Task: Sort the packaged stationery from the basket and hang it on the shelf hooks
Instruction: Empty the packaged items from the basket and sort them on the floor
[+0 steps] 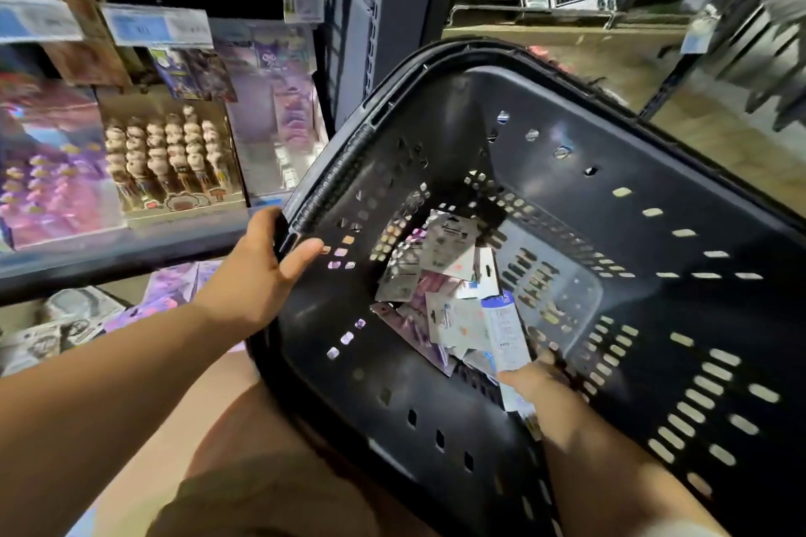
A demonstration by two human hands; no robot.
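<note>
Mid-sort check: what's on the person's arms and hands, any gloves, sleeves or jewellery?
Both forearms are bare as far as the frame shows, with no sleeve cuffs in sight. No gloves, watch, bracelet or rings show on the left hand or the right hand, though the right hand's fingers are partly hidden.

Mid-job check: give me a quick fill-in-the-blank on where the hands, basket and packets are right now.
1. The left hand grips the black basket by its ____.
2. The right hand reaches ____ the basket and pinches a white and blue packet.
3. The character pens on the shelf stand on the person's ____ side.

Missing words: rim; into; left.
</note>
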